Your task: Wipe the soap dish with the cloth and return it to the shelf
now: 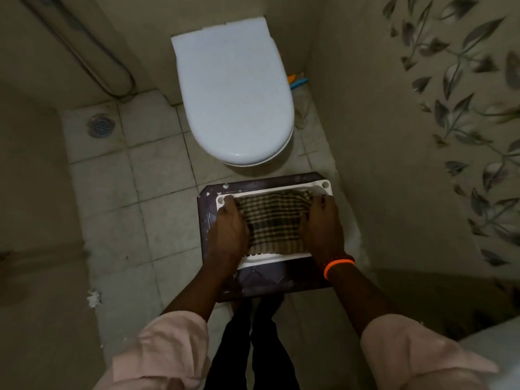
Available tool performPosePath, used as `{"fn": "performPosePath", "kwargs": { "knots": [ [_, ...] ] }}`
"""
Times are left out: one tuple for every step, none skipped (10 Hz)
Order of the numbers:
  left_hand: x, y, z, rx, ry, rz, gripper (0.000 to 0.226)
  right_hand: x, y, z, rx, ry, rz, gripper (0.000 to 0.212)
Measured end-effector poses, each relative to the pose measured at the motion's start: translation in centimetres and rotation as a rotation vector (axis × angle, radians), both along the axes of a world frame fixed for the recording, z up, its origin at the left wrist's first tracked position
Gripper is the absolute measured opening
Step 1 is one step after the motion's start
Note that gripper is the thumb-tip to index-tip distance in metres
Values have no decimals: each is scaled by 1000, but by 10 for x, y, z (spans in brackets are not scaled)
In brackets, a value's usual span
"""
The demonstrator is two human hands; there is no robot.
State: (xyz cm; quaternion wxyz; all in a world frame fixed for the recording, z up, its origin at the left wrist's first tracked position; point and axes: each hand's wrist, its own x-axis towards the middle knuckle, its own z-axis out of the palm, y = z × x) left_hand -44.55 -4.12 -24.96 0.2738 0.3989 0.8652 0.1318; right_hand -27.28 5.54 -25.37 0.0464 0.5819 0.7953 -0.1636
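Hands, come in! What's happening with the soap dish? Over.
Left hand and right hand pressing cloth. Cloth covers soap dish, on dark board. Nothing blocking; toilet ahead.

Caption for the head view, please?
Left hand and right hand press brown checked cloth into white plastic soap dish on dark rectangular board.

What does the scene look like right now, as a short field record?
soap dish: white, rectangular, lying on a dark board
cloth: checked, spread inside the soap dish
left hand: presses the cloth's left side
right hand: presses the cloth's right side
dark board: under the dish; whether it is the shelf, cannot tell
toilet: lid closed, beyond the board
stage: wiping
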Motion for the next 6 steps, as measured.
{"fn": "performPosePath", "kwargs": {
  "knots": [
    [4, -11, 22, -16, 90, -64, 42, -3, -15, 18, 2, -29, 28, 59],
    [9, -17, 48, -6, 165, -102, 41, -11, -34, 45, -43, -59, 58, 59],
    [8, -10, 77, 120, 257, -149, 46, -22, -42, 79, -41, -96, 172, 56],
    [6, 8, 119, 184, 335, -199, 56, -28, -35, 126, 107, -7, 196, 55],
    [4, 41, 170, 371, 444, -229, 62, -34, -11, 183, 346, 139, 154, 47],
    [5, 64, 236, 514, 537, -281, 66, -31, 4, 251, 511, 231, 119, 45]
  ]
}}
